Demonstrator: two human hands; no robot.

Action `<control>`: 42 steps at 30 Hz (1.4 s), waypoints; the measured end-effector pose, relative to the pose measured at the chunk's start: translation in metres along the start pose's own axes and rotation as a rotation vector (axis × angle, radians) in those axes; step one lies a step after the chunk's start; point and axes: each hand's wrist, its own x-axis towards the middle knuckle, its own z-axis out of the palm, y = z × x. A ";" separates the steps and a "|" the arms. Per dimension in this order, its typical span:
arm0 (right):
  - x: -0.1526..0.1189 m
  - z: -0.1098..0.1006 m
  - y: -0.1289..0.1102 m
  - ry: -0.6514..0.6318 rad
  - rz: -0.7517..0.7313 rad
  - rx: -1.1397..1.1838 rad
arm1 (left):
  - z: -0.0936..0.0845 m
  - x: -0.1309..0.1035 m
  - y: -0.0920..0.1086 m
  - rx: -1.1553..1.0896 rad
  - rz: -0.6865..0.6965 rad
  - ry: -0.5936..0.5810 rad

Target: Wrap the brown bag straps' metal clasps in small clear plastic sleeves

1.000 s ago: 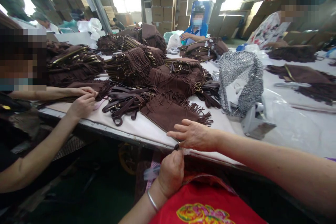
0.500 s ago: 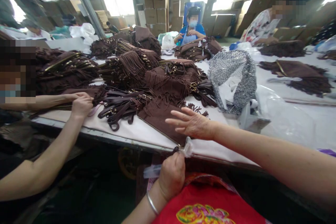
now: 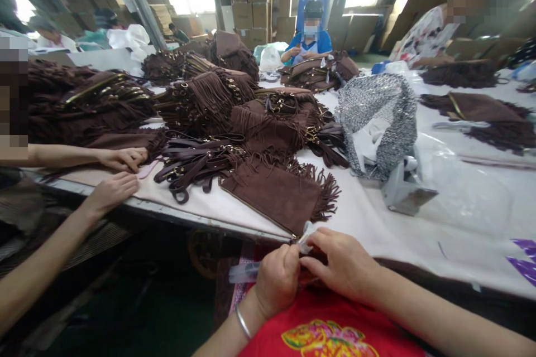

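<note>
A flat brown fringed bag [image 3: 274,189] lies at the table's front edge, its zipper corner pointing toward me. My left hand [image 3: 278,274] is closed in a fist at that corner and appears to grip the zipper end; its grasp is partly hidden. A translucent plastic piece [image 3: 243,272] sticks out to the left of this fist. With thumb and fingers, my right hand [image 3: 339,259] pinches a crumpled bit of whitish clear wrap [image 3: 307,234] beside the zipper end. Both hands are close together, just off the table edge.
Dark straps [image 3: 196,159] and piled fringed bags [image 3: 205,100] lie beyond. To the right stand a grey speckled bundle [image 3: 377,122], a metal-sided holder [image 3: 408,192] and clear plastic [image 3: 464,195]. A co-worker's hands [image 3: 115,187] rest at the left edge; other people sit farther back.
My right hand has come down from above the brown bag to the wrap beside my left hand, and its spread fingers have closed. The co-worker's hands on the left have moved apart.
</note>
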 end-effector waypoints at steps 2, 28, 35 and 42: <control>-0.006 0.010 0.005 0.009 0.107 0.100 | 0.002 0.001 0.002 0.014 0.007 0.011; -0.020 0.046 0.013 -0.024 0.534 0.998 | 0.010 -0.004 0.010 0.009 -0.134 0.038; -0.021 0.047 0.011 0.026 0.535 0.877 | -0.001 0.004 0.020 -0.213 -0.305 -0.044; -0.022 0.049 0.011 0.059 0.493 0.791 | -0.019 0.019 0.030 -0.684 -0.729 -0.173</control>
